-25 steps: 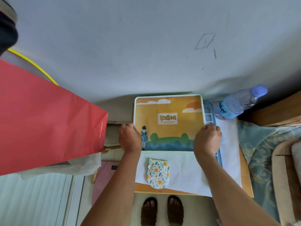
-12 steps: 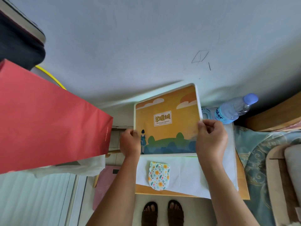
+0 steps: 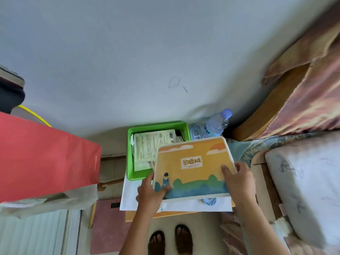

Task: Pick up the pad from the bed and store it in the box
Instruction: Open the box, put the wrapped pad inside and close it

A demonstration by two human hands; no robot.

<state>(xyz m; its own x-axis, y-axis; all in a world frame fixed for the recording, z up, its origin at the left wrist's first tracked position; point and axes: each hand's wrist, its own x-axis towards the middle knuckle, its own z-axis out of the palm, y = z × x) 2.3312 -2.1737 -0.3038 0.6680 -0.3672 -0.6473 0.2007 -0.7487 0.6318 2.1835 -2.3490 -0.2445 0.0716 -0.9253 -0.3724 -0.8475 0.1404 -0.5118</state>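
Observation:
My left hand and my right hand both grip the orange illustrated box lid, held tilted above the small table and shifted right of the box. The green box stands uncovered against the wall, with white printed packets inside. Only a sliver of the floral pad shows on the white paper; my left hand and the lid hide most of it.
A water bottle and a blue tray sit right of the box. A red paper bag stands at the left. The bed runs along the right. A pink scale lies on the floor.
Both hands lifted the lid off the green box and carried it right and toward me, exposing the packets inside. The floral pad became covered by the lid and my left hand.

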